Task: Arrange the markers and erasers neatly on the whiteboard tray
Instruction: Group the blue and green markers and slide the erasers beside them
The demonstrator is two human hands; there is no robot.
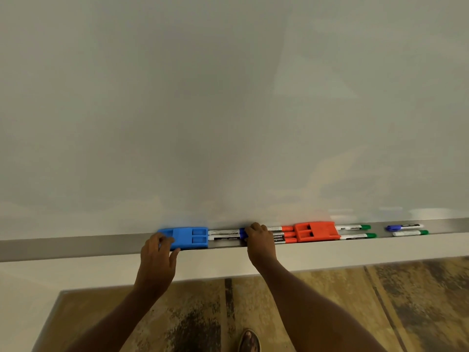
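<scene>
Whiteboard (228, 97) fills most of your view, with its grey tray (76, 246) running along the bottom edge. Your left hand (158, 252) grips the near left end of the blue eraser (186, 237), which lies flat on the tray. Your right hand (258, 241) curls its fingers over the blue caps of the blue markers (224, 235) just right of that eraser; whether it actually pinches one you cannot tell. The red eraser (317, 231) sits further right, with red markers (285, 235) tucked against its left side. Two green markers (355, 231) lie just beyond it. Well apart at the far right rest a blue marker (403, 226) and another green marker (409, 233).
</scene>
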